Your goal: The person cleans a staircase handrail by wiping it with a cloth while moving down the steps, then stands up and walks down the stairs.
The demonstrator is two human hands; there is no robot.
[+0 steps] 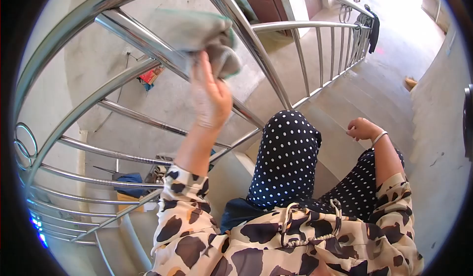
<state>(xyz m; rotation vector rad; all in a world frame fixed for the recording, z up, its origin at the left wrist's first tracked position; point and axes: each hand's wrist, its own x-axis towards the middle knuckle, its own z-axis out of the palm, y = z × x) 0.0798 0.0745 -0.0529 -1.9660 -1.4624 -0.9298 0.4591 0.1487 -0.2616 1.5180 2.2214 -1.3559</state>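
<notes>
Head view: cloth (211, 35) at steel railing (249, 49), red object (150, 76) beyond it

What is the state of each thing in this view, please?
Gray cloth: bunched in the left hand, blurred, wetness unclear.
Right hand: holding nothing visible, fingers curled.
Railing: shiny, standing.
Dark garment: hanging at railing's far end.
Bracelet: worn on right wrist.
Polka-dot trousers: worn, knees bent.

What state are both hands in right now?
Left hand: holding a grey cloth.
Right hand: partly open, loosely curled, nothing visible in it.
</notes>
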